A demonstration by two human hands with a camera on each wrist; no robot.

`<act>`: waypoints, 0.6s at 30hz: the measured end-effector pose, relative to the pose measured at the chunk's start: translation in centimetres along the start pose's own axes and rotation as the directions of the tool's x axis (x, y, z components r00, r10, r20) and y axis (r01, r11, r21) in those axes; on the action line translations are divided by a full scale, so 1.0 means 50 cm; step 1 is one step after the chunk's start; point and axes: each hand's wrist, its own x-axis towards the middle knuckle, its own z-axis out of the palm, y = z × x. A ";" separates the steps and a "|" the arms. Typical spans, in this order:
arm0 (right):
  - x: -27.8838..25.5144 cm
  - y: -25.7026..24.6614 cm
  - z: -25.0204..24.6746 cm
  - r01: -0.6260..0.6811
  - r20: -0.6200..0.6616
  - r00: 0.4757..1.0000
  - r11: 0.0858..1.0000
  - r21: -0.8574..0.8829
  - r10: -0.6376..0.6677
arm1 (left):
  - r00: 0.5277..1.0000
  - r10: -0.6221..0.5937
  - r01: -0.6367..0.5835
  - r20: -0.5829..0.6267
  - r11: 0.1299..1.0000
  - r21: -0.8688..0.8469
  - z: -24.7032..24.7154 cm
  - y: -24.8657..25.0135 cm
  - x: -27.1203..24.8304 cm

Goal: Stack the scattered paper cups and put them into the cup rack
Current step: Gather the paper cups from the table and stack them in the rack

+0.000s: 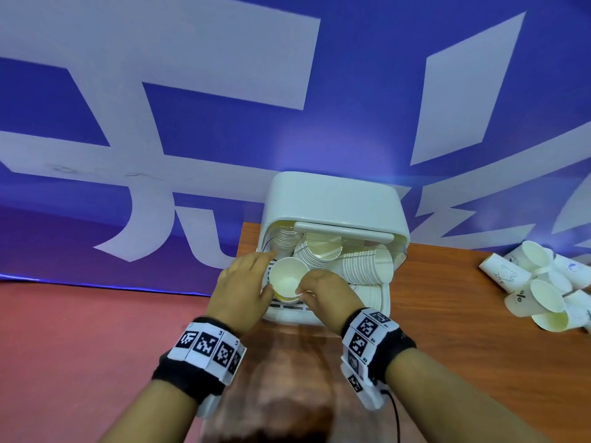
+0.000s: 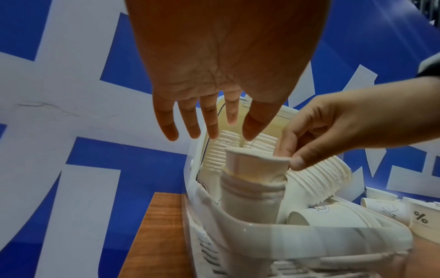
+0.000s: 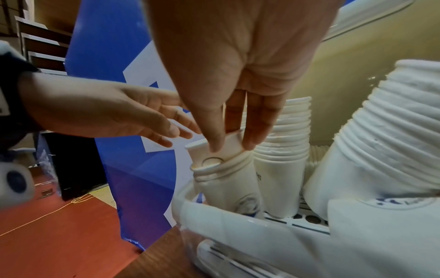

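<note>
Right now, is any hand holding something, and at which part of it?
The right hand pinches the top paper cup at its rim, thumb outside and fingers inside, on a stack in the cup rack. The left hand is spread and holds nothing.

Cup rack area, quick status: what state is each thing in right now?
cup rack: lid up, holding several stacks
top cup: upright, only partly nested into the front-left stack
right hand: pinching the top cup's rim
left hand: open beside the cup
loose cups: unstacked on table
</note>
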 end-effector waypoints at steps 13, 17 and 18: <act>0.004 0.003 0.029 0.056 0.165 0.985 0.996 -0.073 -0.043 | 0.980 -0.107 0.094 0.166 0.992 0.083 0.025 -0.012 -0.007; -0.023 0.003 0.003 0.025 0.081 0.996 1.000 -0.011 -0.024 | 0.989 -0.082 0.077 0.120 0.996 0.051 0.013 0.006 -0.012; -0.030 0.003 -0.006 0.013 0.069 0.998 1.000 -0.003 -0.013 | 0.993 -0.061 0.057 0.098 0.997 0.046 0.008 0.016 -0.012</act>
